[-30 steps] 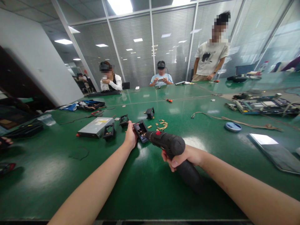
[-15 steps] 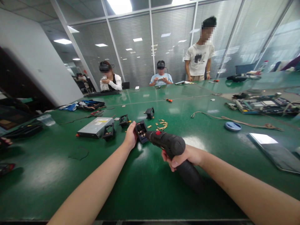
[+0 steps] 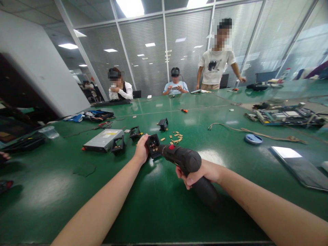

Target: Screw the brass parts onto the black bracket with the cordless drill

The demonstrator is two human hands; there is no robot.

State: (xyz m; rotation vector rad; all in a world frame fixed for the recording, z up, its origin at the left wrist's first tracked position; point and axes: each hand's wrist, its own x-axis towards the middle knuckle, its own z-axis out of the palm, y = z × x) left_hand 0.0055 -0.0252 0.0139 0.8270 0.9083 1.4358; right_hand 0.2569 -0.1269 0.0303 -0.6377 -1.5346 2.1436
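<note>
My left hand (image 3: 142,149) grips a small black plastic housing (image 3: 153,143) by its left side, its open face turned toward me with brass-coloured parts inside. In my right hand (image 3: 191,176) is a black cordless drill (image 3: 181,158) with a red mark on top, my fingers wrapped round its handle. The drill's front end points left into the housing; the bit's tip is hard to make out. Just beyond lie several small brass plates (image 3: 176,139). Similar black housings stand behind the left hand, one (image 3: 118,145) nearest and another (image 3: 163,124) farther back.
A silver disc drive (image 3: 104,139) lies left of the housings. To the right are a cable (image 3: 230,127), a round blue lid (image 3: 253,139), a dark flat panel (image 3: 302,167) and a circuit board assembly (image 3: 289,115). Three people are across the green table (image 3: 143,218).
The housing in my left hand has turned slightly and shifted a little left, with the drill following. Across the table, the standing person has stretched an arm out to the right.
</note>
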